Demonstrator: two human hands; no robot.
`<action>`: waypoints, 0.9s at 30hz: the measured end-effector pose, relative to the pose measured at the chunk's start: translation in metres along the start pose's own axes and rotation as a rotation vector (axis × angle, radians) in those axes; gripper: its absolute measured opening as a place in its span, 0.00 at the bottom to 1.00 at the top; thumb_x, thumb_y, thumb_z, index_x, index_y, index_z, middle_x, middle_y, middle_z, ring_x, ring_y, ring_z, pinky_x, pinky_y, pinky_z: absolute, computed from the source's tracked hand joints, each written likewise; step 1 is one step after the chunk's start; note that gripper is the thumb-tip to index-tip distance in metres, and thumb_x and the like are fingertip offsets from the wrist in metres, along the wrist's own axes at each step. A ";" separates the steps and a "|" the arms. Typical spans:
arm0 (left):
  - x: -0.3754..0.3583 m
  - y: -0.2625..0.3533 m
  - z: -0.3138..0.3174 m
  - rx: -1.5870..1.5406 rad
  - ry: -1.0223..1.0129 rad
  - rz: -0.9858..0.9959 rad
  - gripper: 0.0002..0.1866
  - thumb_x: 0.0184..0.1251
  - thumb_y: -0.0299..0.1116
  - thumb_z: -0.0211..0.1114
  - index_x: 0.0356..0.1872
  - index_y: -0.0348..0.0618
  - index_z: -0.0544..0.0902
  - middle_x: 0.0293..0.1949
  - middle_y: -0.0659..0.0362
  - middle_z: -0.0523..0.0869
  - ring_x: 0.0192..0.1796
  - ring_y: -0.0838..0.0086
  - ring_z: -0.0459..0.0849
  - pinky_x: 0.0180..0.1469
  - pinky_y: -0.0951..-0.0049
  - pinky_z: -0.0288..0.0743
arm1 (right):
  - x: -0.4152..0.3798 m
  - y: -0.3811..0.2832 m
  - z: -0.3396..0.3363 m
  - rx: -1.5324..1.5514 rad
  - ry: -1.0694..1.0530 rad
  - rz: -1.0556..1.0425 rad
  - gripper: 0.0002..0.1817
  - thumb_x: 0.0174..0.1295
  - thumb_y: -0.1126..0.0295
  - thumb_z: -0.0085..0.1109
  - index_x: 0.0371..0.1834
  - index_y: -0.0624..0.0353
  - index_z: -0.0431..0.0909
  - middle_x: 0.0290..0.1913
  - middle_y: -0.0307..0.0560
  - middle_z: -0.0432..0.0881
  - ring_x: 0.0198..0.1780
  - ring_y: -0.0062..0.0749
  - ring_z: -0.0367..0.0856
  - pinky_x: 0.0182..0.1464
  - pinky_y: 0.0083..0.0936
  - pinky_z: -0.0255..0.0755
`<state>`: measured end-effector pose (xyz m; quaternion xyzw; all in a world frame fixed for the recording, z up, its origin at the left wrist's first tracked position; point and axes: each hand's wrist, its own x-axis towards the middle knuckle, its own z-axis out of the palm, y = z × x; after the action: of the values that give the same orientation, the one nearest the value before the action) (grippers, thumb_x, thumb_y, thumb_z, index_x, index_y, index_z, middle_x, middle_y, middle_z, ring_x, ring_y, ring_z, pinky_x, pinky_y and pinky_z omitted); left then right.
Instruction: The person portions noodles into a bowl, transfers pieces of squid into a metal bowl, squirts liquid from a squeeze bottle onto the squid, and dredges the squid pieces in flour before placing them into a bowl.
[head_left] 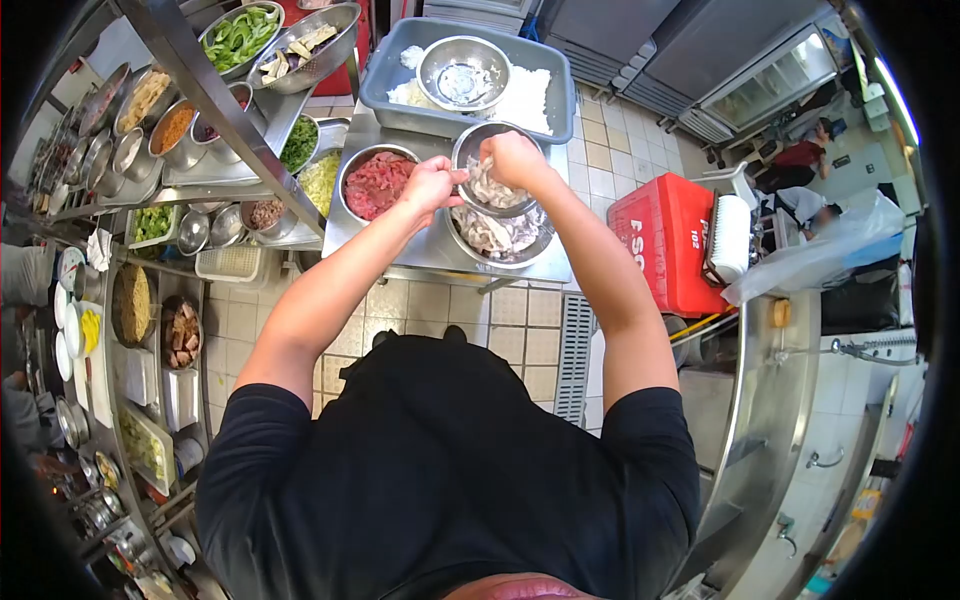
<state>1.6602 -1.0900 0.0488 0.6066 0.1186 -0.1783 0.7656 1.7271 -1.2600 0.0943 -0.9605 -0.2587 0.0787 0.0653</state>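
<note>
My left hand (436, 186) pinches the left rim of a metal bowl (468, 147), which is held over a larger steel bowl (545, 243). Inside the held bowl lie pale raw meat strips (490, 188). My right hand (513, 160) reaches down into it with fingers curled on the strips; the fingertips are partly hidden. More pale meat strips (500, 235) fill the larger bowl underneath. Just left of it, near my left hand, a steel bowl holds red raw meat (378, 184).
Behind the bowls, a grey tub (375, 90) holds white grains and another metal bowl (463, 70). A red crate (660, 240) stands right of the steel table (420, 255). Shelves of filled bowls line the left, with a metal post (215, 95) close by. Other people are at far right.
</note>
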 end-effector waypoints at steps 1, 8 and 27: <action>-0.001 -0.001 0.001 0.007 0.008 -0.006 0.15 0.65 0.31 0.64 0.22 0.54 0.67 0.27 0.70 0.74 0.32 0.83 0.76 0.33 0.77 0.79 | 0.000 0.007 -0.002 0.056 -0.016 0.014 0.16 0.45 0.68 0.68 0.42 0.51 0.85 0.36 0.52 0.85 0.40 0.44 0.84 0.47 0.34 0.76; 0.009 -0.017 -0.006 -0.036 0.044 -0.016 0.14 0.66 0.31 0.63 0.23 0.54 0.68 0.28 0.70 0.75 0.34 0.82 0.76 0.37 0.73 0.78 | -0.027 0.012 -0.080 0.315 0.114 -0.039 0.13 0.49 0.66 0.67 0.38 0.53 0.85 0.36 0.55 0.85 0.40 0.46 0.84 0.46 0.35 0.75; 0.012 -0.048 0.017 -0.037 0.154 -0.038 0.10 0.65 0.30 0.63 0.26 0.51 0.71 0.32 0.65 0.78 0.36 0.78 0.79 0.37 0.72 0.80 | -0.057 0.003 -0.116 0.384 0.300 -0.108 0.11 0.54 0.75 0.62 0.42 0.57 0.82 0.38 0.53 0.85 0.42 0.40 0.83 0.46 0.32 0.74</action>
<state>1.6510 -1.1172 0.0052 0.6020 0.1920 -0.1433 0.7617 1.7016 -1.3009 0.2139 -0.9162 -0.2772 -0.0207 0.2885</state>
